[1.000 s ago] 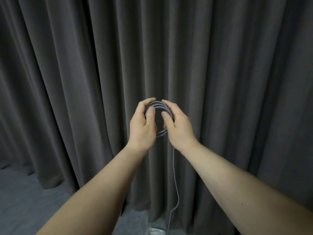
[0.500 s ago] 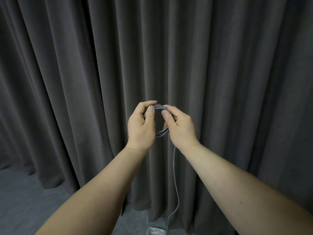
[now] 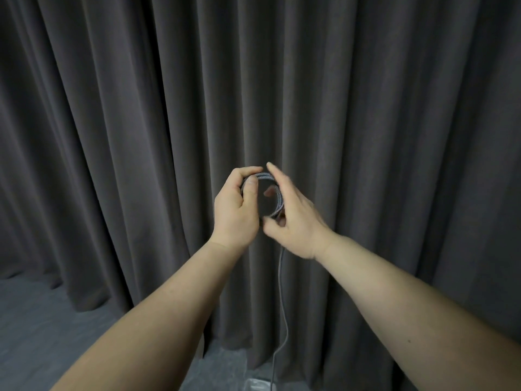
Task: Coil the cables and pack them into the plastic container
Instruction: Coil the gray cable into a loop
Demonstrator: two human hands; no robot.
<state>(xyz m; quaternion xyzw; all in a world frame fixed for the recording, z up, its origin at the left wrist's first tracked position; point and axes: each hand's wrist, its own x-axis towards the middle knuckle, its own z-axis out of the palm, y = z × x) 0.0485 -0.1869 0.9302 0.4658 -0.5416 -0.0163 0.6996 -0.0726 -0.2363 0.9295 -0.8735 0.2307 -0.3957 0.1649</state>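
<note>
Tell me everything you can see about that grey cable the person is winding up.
The cable looks braided, in speckled grey and white. Most of it is wound into a small round coil of several loops, held upright in mid-air before a dark curtain. The left hand grips the coil's left side; the right hand rests against its right side and pinches its lower edge. A loose tail hangs from the coil towards something pale at the picture's bottom edge.

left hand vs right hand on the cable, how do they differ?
The left hand has its fingers curled round the coil of braided cable, thumb pressed on top; the right hand has its upper fingers straighter, alongside the coil. The left grips the coil's left side; the right meets the lower right, where the tail drops. Both touch the cable.
</note>
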